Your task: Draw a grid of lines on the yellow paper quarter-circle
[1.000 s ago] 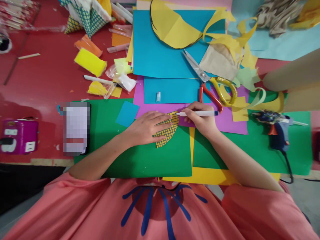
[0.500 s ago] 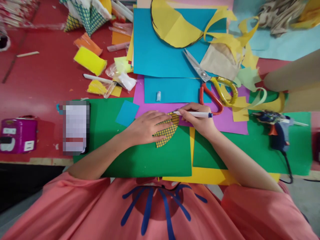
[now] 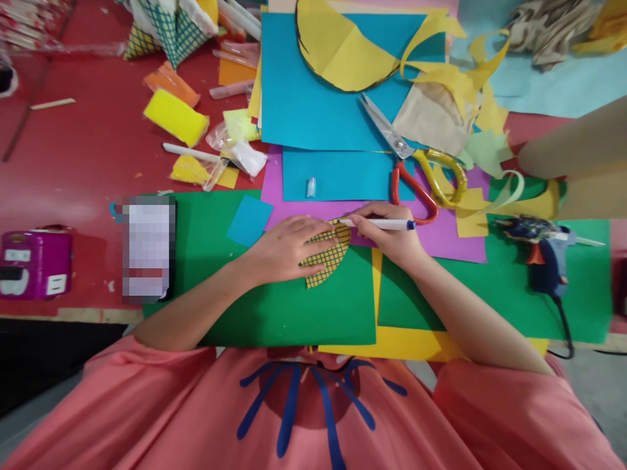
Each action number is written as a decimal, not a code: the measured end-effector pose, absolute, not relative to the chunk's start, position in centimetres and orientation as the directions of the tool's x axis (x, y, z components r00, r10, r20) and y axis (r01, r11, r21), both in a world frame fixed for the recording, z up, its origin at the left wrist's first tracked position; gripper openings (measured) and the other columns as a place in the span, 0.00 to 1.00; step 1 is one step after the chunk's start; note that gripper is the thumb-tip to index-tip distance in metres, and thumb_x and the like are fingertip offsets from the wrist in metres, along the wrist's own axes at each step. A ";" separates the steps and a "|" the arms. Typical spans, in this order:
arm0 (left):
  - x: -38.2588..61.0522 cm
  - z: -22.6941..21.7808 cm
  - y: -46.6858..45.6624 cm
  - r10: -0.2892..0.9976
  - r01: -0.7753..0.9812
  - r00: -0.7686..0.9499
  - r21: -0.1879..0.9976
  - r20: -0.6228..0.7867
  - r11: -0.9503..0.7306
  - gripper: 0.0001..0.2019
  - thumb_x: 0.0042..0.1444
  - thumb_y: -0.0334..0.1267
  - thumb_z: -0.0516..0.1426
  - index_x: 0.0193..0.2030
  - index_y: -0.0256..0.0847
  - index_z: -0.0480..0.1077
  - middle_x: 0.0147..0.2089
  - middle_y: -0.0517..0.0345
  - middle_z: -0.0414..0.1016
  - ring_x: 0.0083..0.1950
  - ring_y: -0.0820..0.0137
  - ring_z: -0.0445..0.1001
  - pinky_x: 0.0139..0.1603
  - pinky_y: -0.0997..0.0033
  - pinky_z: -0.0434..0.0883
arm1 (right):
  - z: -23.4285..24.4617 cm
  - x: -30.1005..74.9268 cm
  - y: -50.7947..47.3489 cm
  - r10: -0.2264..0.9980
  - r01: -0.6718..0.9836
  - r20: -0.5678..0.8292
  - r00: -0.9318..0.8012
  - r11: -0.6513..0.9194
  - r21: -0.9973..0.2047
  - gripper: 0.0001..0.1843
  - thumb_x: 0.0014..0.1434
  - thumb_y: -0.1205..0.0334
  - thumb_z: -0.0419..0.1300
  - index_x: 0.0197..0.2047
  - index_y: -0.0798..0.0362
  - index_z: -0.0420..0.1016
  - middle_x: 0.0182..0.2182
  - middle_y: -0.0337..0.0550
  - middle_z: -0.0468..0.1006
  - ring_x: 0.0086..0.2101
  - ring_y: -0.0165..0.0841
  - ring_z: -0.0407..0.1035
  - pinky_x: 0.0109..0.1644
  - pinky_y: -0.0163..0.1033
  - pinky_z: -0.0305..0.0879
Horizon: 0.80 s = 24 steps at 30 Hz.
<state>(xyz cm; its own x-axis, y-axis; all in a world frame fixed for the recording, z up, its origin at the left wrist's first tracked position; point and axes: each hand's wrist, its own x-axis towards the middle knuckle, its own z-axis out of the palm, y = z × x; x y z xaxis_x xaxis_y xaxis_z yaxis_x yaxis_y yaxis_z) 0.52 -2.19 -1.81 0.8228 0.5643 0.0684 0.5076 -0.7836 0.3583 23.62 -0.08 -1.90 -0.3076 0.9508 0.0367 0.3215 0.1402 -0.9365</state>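
Observation:
A curved piece of yellow paper [image 3: 327, 261] with a dark grid drawn on it lies on a green sheet [image 3: 313, 320]. My left hand [image 3: 289, 251] rests flat across this piece, fingers stretched out, and covers its left part. Between the fingers of my right hand [image 3: 389, 235] is a white marker [image 3: 386, 224] with a blue end. Its tip meets the upper edge of the gridded paper. Just above stands a small clear cap [image 3: 311, 188] on a blue sheet [image 3: 343, 176]. Scissors [image 3: 401, 149] with red and yellow handles lie part open beyond my right hand.
A glue gun [image 3: 546, 254] lies at the right and a phone [image 3: 148, 248] at the left, beside a purple box [image 3: 36, 264]. Yellow paper strips [image 3: 460, 78] and a large yellow cutout [image 3: 343, 49] are at the back. A beige cylinder [image 3: 578, 156] juts in from the right.
Both hands, the marker and the gridded paper look almost the same as before. The whole view has shifted very slightly.

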 end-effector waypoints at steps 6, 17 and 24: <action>0.5 -1.7 -2.2 0.562 0.510 0.825 0.343 0.066 -0.789 0.21 0.60 0.47 0.54 0.56 0.40 0.67 0.60 0.46 0.65 0.60 0.57 0.64 0.60 0.53 0.63 | -1.9 23.7 -0.1 0.952 0.330 0.005 -0.307 0.111 -0.938 0.11 0.55 0.58 0.61 0.26 0.57 0.75 0.23 0.41 0.76 0.24 0.28 0.67 0.27 0.33 0.60; 0.5 -1.7 -2.2 0.562 0.510 0.825 0.345 0.063 -0.788 0.21 0.60 0.47 0.54 0.57 0.42 0.66 0.60 0.46 0.65 0.60 0.57 0.64 0.60 0.53 0.62 | -1.4 23.5 -0.1 0.941 0.313 -0.025 -0.339 0.088 -0.946 0.08 0.51 0.66 0.59 0.22 0.55 0.71 0.20 0.37 0.73 0.21 0.25 0.62 0.25 0.32 0.57; 0.4 -1.8 -2.2 0.566 0.513 0.822 0.352 0.061 -0.783 0.21 0.59 0.47 0.54 0.57 0.41 0.67 0.59 0.46 0.66 0.60 0.57 0.65 0.59 0.53 0.63 | -1.4 23.6 -0.2 0.920 0.323 -0.069 -0.385 0.064 -0.944 0.08 0.50 0.69 0.57 0.20 0.56 0.69 0.18 0.36 0.70 0.21 0.24 0.60 0.24 0.31 0.55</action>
<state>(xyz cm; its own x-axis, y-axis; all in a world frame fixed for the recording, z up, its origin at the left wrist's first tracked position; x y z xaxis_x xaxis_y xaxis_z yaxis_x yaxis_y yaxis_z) 0.44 -2.20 -1.75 0.8223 0.5658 0.0606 0.5129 -0.7831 0.3518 23.57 -0.16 -1.36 -0.3846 0.9205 -0.0689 0.3229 0.0642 -0.9443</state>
